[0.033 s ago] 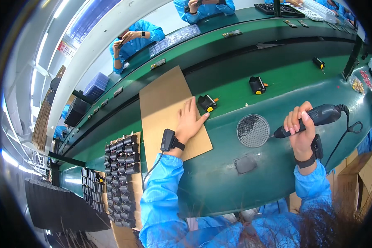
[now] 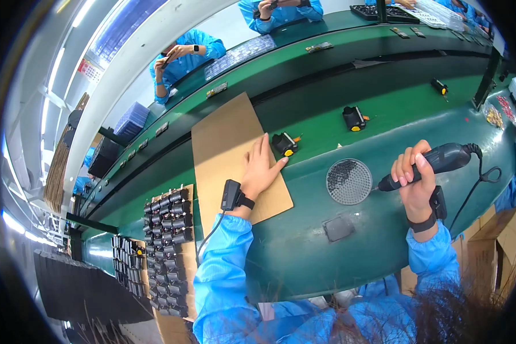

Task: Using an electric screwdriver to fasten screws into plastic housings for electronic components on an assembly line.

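My left hand (image 2: 260,172) lies with fingers stretched out on a flat brown cardboard sheet (image 2: 221,132). Its fingertips are beside a small black device with a yellow round part (image 2: 283,143); whether they touch it I cannot tell. In my right hand (image 2: 414,183) is a black electric screwdriver (image 2: 450,159) with a coiled cord, the fingers wrapped round its body. The screwdriver's tip points left, close to the rim of a round dish (image 2: 354,198) partly filled with small dark pieces. Below the dish lies a dark square pad (image 2: 339,229) on the green tabletop.
Farther along the green belt are another black device (image 2: 354,118) and a smaller black piece (image 2: 440,87). Rows of black cylindrical parts (image 2: 169,252) stand on cardboard at the left. Co-workers in blue sleeves (image 2: 209,46) work across the line. An opened carton (image 2: 499,241) is at the lower right.
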